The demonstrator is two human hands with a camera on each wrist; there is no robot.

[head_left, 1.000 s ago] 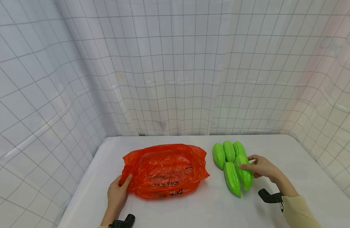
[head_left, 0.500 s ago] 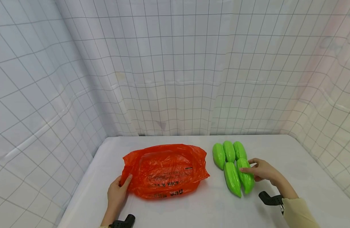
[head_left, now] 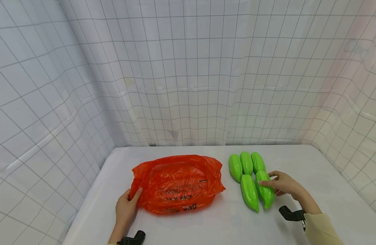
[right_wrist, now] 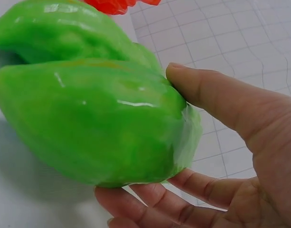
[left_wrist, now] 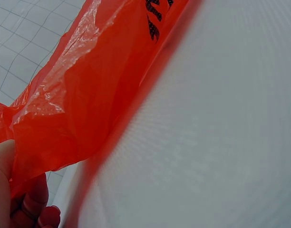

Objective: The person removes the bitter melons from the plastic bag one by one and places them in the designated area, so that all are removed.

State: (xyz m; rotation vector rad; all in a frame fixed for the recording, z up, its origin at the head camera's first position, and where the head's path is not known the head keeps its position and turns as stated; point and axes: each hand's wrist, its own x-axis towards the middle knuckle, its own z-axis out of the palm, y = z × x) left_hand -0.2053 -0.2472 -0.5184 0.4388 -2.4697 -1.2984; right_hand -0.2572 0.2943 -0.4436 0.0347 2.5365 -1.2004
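Observation:
A crinkled red plastic bag (head_left: 178,183) with black print lies on the left half of the table. My left hand (head_left: 126,206) pinches its lower left edge; in the left wrist view the thumb (left_wrist: 2,161) lies over the plastic with curled fingers beneath. Several glossy green, fruit-like pieces with pointed ends sit right of the bag, three behind and two in front. My right hand (head_left: 284,185) grips the front right green piece (head_left: 266,195), thumb on top and fingers along its far side. Beside it lies the other front green piece (head_left: 249,192), its point toward me.
A white cloth covers the table (head_left: 218,224). White curtains (head_left: 188,85) with a grid pattern stand behind it and on both sides. Each wrist wears a black camera mount (head_left: 290,213).
My right hand has brought the green piece slightly toward me and to the right, lining it up beside the other front piece. The left hand and bag have stayed in place.

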